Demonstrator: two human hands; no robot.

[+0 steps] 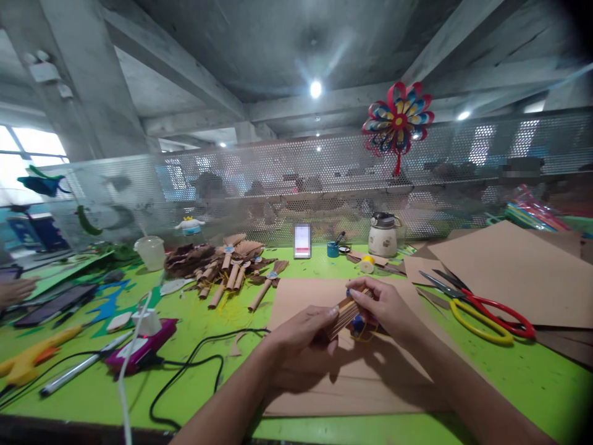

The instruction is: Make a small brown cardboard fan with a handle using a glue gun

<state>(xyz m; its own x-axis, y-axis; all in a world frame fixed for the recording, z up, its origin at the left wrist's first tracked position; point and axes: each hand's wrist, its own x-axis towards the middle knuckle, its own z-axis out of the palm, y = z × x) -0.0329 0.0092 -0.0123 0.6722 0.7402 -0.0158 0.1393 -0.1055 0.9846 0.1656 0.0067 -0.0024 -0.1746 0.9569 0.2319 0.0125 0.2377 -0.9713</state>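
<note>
A strip of brown paper folded into tight pleats (343, 314) is held between my two hands above a sheet of brown paper (296, 395). My left hand (309, 327) grips its lower left end, thumb on top. The fingers of my right hand (377, 301) are closed on its upper right end. Just beneath the pleats, partly hidden, lies a small blue thing (357, 324) with yellow thread by it. To the left is a pile of finished paper fans with rolled handles (231, 272), and one such fan (266, 290) lies apart.
Red-handled scissors (503, 312) and yellow-handled scissors (482, 324) lie right, beside large paper sheets (514, 266). A purple power strip (143, 346), black cable (185, 364) and yellow glue gun (39, 355) are left. Behind stand a phone (302, 241) and a jug (382, 236). Another person's hand (18, 290) shows far left.
</note>
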